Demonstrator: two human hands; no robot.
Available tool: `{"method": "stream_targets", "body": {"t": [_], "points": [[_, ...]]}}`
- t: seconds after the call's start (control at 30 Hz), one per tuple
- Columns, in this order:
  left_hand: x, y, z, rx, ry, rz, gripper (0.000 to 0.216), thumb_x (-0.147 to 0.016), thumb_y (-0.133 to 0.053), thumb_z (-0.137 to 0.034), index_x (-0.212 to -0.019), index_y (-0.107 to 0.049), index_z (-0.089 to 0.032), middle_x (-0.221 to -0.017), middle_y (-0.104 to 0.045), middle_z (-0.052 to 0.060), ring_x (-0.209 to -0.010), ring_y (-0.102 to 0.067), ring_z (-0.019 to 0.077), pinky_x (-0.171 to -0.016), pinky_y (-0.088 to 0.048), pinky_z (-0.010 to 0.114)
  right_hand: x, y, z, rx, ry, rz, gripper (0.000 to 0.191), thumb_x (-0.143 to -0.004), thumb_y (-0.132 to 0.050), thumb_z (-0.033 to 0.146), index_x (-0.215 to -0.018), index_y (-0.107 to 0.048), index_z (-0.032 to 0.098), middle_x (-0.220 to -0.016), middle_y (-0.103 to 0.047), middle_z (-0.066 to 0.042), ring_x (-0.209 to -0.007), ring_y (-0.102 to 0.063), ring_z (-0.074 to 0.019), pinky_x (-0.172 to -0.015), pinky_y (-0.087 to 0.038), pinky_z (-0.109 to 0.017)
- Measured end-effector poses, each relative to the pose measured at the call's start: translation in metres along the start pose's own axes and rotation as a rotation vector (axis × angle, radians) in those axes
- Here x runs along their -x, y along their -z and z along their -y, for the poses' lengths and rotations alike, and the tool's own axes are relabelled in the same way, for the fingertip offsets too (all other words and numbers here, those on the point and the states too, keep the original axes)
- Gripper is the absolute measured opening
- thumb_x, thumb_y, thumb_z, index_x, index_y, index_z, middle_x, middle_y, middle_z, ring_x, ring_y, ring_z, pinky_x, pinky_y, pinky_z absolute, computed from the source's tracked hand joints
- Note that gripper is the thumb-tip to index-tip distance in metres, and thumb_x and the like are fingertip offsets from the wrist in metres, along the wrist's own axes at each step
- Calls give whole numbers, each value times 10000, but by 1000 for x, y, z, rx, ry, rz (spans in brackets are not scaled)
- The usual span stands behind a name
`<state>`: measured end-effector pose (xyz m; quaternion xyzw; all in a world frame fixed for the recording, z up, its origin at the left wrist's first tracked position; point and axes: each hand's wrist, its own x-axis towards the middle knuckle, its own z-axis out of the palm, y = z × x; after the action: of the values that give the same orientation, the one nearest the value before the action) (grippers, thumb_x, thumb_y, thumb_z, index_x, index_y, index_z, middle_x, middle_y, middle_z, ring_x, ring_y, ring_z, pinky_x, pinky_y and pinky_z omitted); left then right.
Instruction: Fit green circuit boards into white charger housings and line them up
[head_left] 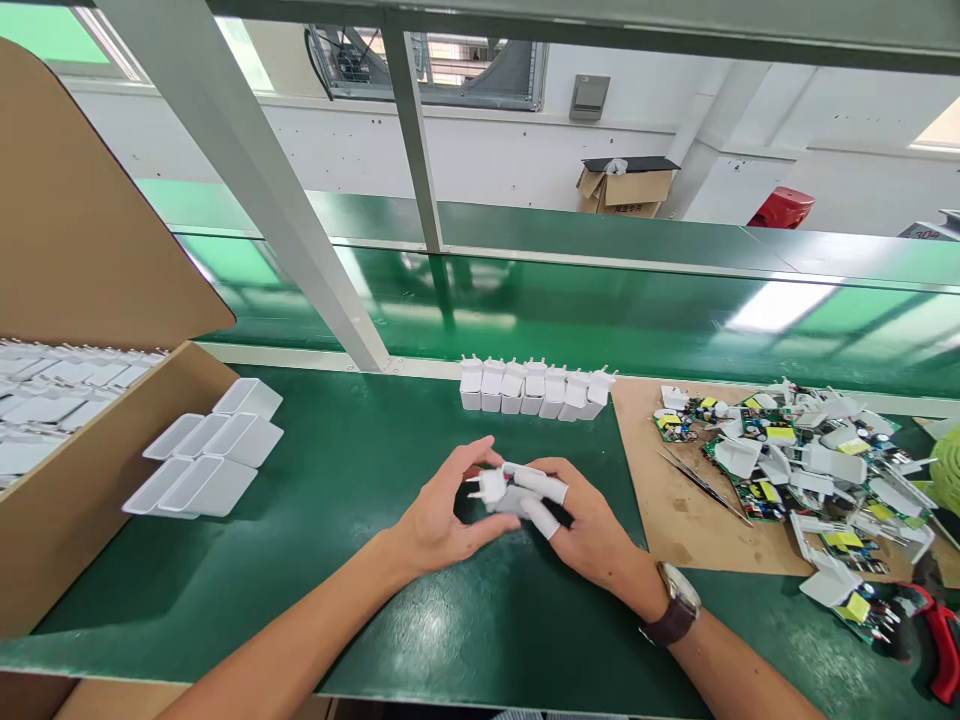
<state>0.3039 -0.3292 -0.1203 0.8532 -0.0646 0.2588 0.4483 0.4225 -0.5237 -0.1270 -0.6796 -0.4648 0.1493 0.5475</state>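
Note:
Between my hands, low over the green bench, is a white charger plug point(493, 487), its prongs pointing left. My right hand point(589, 525) grips it from the right, with white finger covers on some fingers and a watch on the wrist. Curved around its left side, my left hand point(442, 510) has thumb and fingers apart, the thumb close to the plug's lower edge; whether it touches is unclear. Behind them stands a row of several white charger plugs point(534, 388) with prongs up. Several open white plastic cases point(214, 445) sit together on the left.
A cardboard box point(112, 460) full of white parts stands at far left. On a brown cardboard sheet point(675, 545) at right lie tweezers point(705, 482) and a heap of circuit boards with white casings point(817, 460). Red-handled pliers point(943, 640) rest at the right edge. A metal frame post point(300, 230) slants behind.

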Motion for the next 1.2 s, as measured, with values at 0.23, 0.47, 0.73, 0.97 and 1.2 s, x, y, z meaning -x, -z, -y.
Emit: {"method": "stream_targets", "body": {"t": [0.23, 0.47, 0.73, 0.97, 1.2], "points": [[-8, -4, -10, -95, -148, -54, 705, -864, -806, -379, -1457, -456, -231, -1049, -654, 78, -865, -634, 196, -779, -605, 377, -6, -9, 14, -722, -505, 121, 531, -904, -590, 701, -1100, -727, 227, -812, -751, -57, -740, -740, -249, -644, -651, -405], [-10, -2, -9, -138, -274, -54, 557, -890, -781, -340, -1376, -556, -186, -1151, -677, 140, -1020, -668, 251, -860, -603, 412, -5, -9, 20, -711, -538, 109, 553, -892, -608, 705, -1090, -736, 205, -790, -754, -56, -705, -746, -241, -637, -645, -391], [-7, 0, -7, -95, -192, -23, 683, -855, -778, -520, -1404, -529, -198, -1220, -642, 154, -1066, -649, 269, -879, -604, 429, -1, -9, 7, -439, -360, 29, 416, -982, -530, 588, -1127, -688, 232, -909, -754, -53, -817, -733, -224, -705, -641, -373], [-12, 7, -6, -13, 90, 60, 380, -1025, -576, -312, -1393, -578, -216, -1310, -681, 131, -1167, -665, 238, -1000, -576, 414, 4, -3, 7, 194, -37, -168, 348, -843, -729, 281, -1145, -564, 230, -1088, -626, -72, -870, -623, -199, -804, -583, -392], [-15, 6, -10, 79, 77, -6, 125, -917, -736, -265, -945, -640, -190, -1089, -742, 108, -973, -716, 198, -834, -612, 342, 0, -3, -10, -1, -176, 166, 989, -821, -814, 369, -1604, -229, 223, -739, -533, 76, -647, -549, -163, -711, -553, -375]]}}
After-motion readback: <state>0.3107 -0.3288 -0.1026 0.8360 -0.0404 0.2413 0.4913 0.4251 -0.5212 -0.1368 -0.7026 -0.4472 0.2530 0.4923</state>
